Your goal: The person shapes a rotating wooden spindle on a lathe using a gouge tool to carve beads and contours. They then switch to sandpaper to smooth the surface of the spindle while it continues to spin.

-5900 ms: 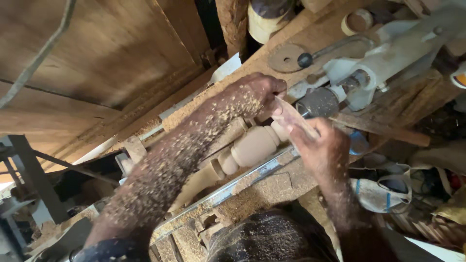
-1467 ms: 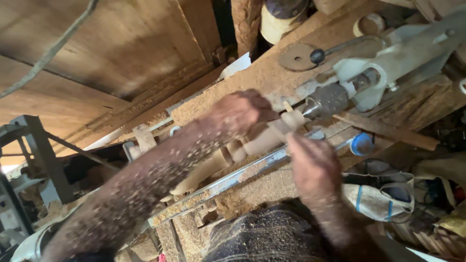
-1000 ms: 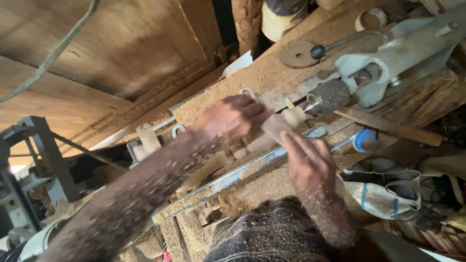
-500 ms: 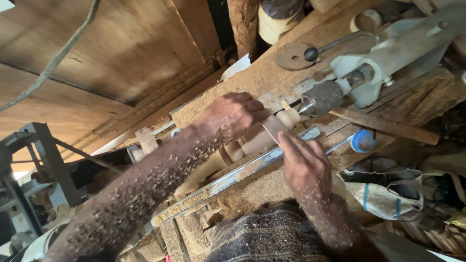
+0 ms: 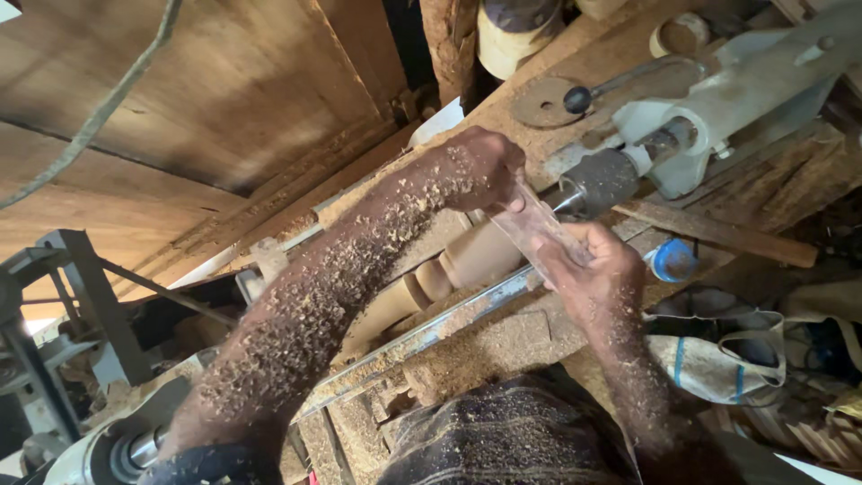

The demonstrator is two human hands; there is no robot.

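Observation:
A pale turned wooden spindle is mounted on a lathe, with beads and coves cut into it. My left hand, its arm coated in wood shavings, reaches over the spindle's right end. It pinches the top of a brownish, blurred strip, perhaps sandpaper. My right hand grips the strip's lower end on the near side. The strip stretches between both hands and lies over the spindle near the metal centre.
The pale grey tailstock with a ball-ended lever sits right. A metal rest bar runs along the spindle's near side. A wooden stick, a blue cap and a white striped bag lie right. Sawdust covers the bench.
My right hand rose from below the rest bar and took the strip's lower end. My left hand stayed at the spindle's right end. The view shifted slightly.

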